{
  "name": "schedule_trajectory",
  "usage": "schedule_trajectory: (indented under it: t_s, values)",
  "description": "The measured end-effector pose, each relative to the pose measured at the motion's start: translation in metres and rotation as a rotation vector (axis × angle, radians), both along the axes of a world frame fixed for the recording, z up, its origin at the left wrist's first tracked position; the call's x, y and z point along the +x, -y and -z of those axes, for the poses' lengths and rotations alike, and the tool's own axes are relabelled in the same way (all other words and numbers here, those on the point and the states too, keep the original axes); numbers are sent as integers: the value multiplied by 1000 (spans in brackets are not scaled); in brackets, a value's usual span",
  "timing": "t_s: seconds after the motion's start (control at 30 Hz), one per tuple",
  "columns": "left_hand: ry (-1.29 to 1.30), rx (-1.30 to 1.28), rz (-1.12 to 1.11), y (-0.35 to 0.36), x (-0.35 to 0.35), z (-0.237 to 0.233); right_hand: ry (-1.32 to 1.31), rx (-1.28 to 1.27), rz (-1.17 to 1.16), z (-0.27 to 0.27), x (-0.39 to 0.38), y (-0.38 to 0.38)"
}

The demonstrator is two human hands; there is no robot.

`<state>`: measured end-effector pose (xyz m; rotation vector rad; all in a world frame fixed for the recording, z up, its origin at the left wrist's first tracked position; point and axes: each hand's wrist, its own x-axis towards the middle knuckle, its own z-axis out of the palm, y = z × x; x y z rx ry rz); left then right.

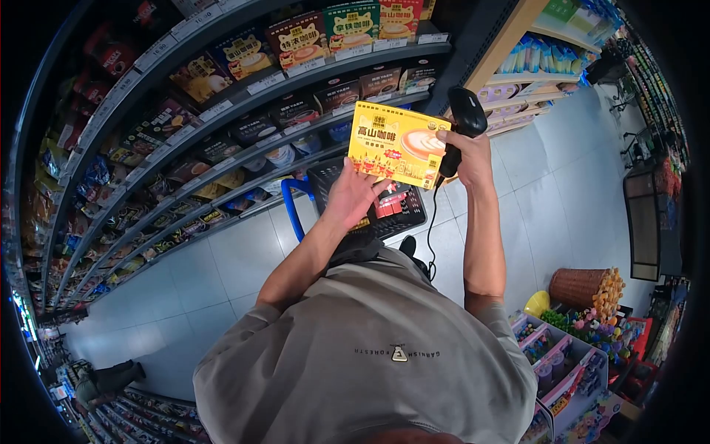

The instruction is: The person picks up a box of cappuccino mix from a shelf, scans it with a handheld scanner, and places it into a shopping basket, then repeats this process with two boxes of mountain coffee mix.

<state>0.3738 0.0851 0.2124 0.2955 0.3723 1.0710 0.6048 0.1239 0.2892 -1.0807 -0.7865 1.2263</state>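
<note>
A yellow coffee box (396, 144) with a picture of a cup is held up in front of the body. My left hand (351, 196) supports its lower left corner, palm up, with the fingers partly behind the box. At the box's right edge my right hand (470, 155) grips it with the thumb on the front. The same hand also holds a black handheld scanner (467, 111), whose head sticks up above the fingers. A black cable (432, 229) hangs down from it. Below the box is a dark basket (414, 214) with red and yellow packages inside.
Curved shelves (274, 83) of coffee boxes and bags fill the left and top. A blue handle (291, 211) stands beside the basket. Wooden-edged shelves (543, 77) are at upper right. A wicker basket (573, 287) and a toy display stand (562, 355) are lower right. Another person (100, 385) is at far lower left.
</note>
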Motion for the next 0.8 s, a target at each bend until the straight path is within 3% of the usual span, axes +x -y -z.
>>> schedule_trajectory:
  t_s: [0.13, 0.27, 0.33, 0.6, 0.67, 0.8]
  values:
    - [-133, 87, -74, -3, 2, 11, -2, -24, 56, 0, -5, 3]
    - [-226, 19, -82, -13, 13, 3, 48, -30, 20, -13, -21, 19]
    - [-20, -168, -87, -20, 15, 2, 110, 9, -68, -16, -23, 25]
    - [208, -233, 0, -34, 4, 9, 145, -1, -106, -37, -37, 46]
    - [443, -235, 111, -41, -4, 32, 166, 34, -63, -40, -35, 48]
    - [453, -381, 6, -42, -6, 18, 271, 39, -58, -42, -26, 52]
